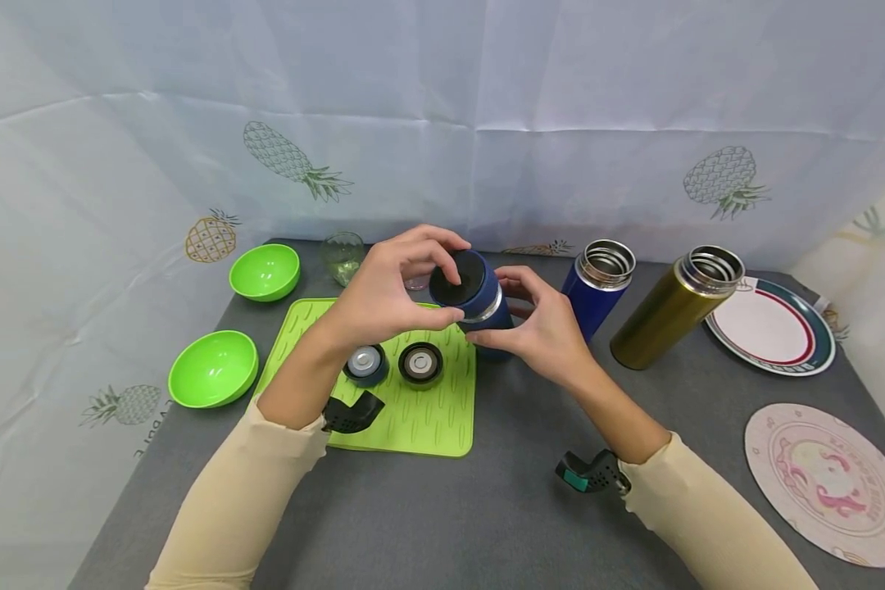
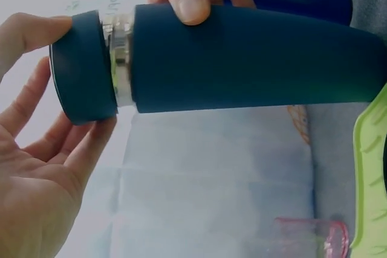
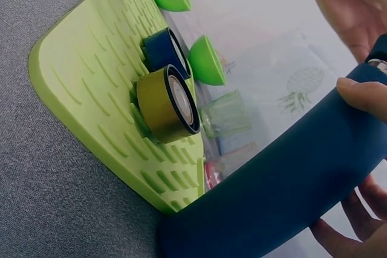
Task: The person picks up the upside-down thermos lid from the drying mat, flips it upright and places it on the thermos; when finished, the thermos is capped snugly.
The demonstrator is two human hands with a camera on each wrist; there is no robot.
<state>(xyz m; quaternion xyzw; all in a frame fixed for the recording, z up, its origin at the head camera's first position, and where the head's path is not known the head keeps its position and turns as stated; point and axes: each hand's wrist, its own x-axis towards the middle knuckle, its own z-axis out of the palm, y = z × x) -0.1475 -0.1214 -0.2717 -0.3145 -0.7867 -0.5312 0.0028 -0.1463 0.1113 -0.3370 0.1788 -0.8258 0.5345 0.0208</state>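
A dark blue thermos bottle stands beside the mat's right edge, between both hands. My left hand holds its black-topped lid from above, thumb on one side and fingers on the other. A band of shiny metal neck shows between lid and body, and the lid sits slightly tilted on it. My right hand grips the body just below the neck. Two loose lids, one blue and one gold, lie underside up on the green mat.
Right of the hands stand a lidless blue bottle and a lidless gold bottle. Farther right are a rimmed plate and a pink round mat. Two green bowls sit left; a clear glass stands behind the mat.
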